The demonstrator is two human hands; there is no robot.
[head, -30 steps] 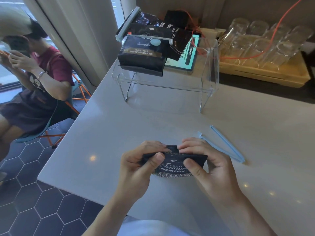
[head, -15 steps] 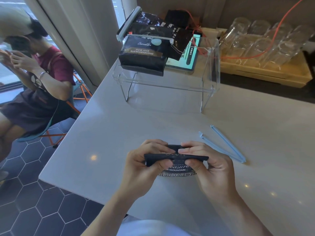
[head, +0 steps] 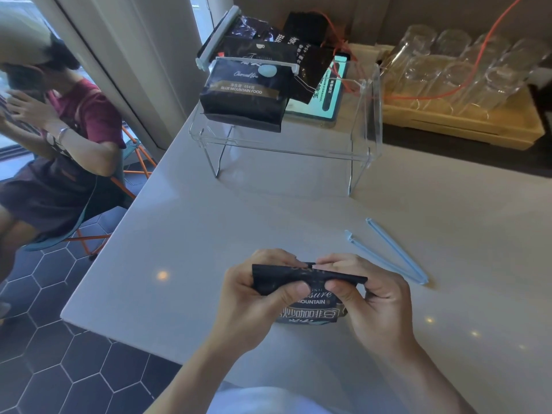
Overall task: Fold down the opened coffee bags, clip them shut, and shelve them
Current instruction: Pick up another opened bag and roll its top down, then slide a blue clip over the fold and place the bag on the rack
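Note:
A small black coffee bag (head: 309, 300) stands on the grey table (head: 209, 234) near its front edge, its top folded over into a flat band. My left hand (head: 254, 297) pinches the left part of that fold between thumb and fingers. My right hand (head: 370, 300) pinches the right part the same way, thumbs almost meeting in the middle. A light blue sealing clip (head: 388, 255), spread in a V, lies on the table just right of my right hand. On the clear acrylic shelf (head: 367, 121) at the back lie two clipped black coffee bags (head: 248, 91).
A wooden tray (head: 463, 127) with several upturned glasses stands at the back right. An orange cable (head: 418, 97) runs over it. A tablet (head: 325, 94) lies on the shelf. A person (head: 56, 138) sits on an orange chair left of the table.
Both hands have rolled the bag's top further down, and the thumbs have slid closer together along the fold. The clip and shelved bags have not moved.

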